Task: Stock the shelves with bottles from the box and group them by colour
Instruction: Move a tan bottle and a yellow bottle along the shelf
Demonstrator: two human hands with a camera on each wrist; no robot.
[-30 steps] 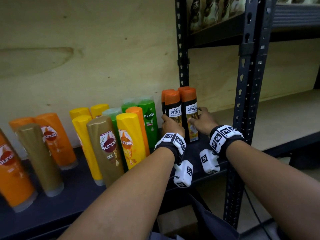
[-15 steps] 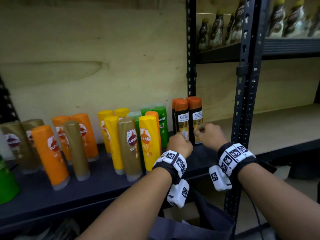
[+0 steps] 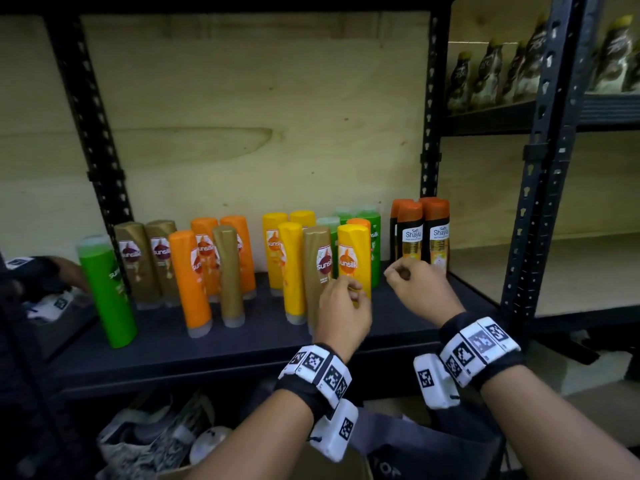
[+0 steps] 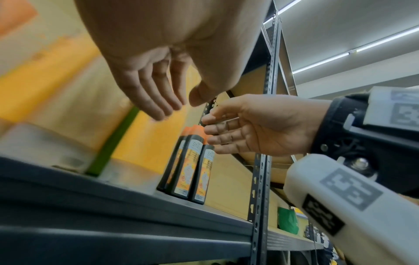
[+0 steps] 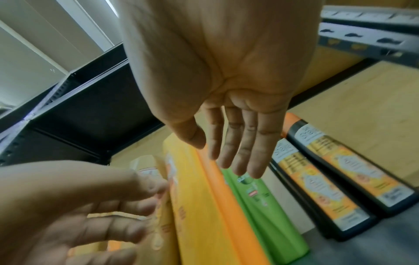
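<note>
- The left hand (image 3: 341, 311) hung low centre of the head view with loosely curled fingers, its grip empty; the right wrist view showed its fingertips (image 5: 145, 222) just beside, perhaps touching, the tall yellow plastic bottle (image 3: 354, 259).
- That yellow bottle stood upright, long axis vertical, directly beyond the left hand at the front of the dark metal shelf (image 3: 225, 344), apart from the other yellow bottles (image 3: 287, 251) further left, with a gold-brown bottle (image 3: 318, 268) between.
- The right hand (image 3: 417, 284) hovered right of centre, relaxed and holding nothing, just before the black orange-capped bottles (image 3: 424, 232) standing together by the black upright post (image 3: 429, 168).
- In my judgement the left hand was the nearer one for taking the yellow bottle and carrying it leftward.
</note>
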